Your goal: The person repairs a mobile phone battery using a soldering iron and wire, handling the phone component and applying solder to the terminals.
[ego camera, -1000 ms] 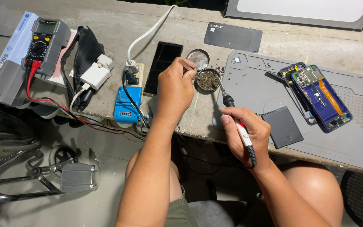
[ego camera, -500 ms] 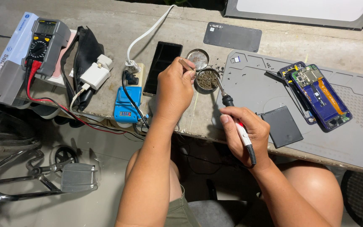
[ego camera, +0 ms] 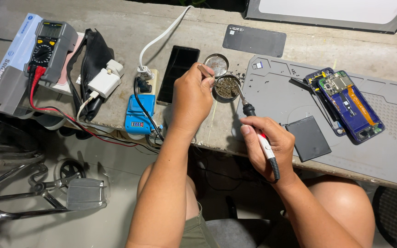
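Gripping a light, stiff soldering iron (ego camera: pixel 259 133) by its insulated handle, the right hand (ego camera: pixel 272 149) is dipping its hot tip into the tin (ego camera: pixel 227 87) at centre frame, while the left hand (ego camera: pixel 193 98) is pinching tweezers (ego camera: pixel 204 70).

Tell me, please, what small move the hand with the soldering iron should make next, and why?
Probably lift the soldering iron tip out of the small round tin and towards the opened phone: the right hand has it dipped there, while the left hand holds tweezers beside it.
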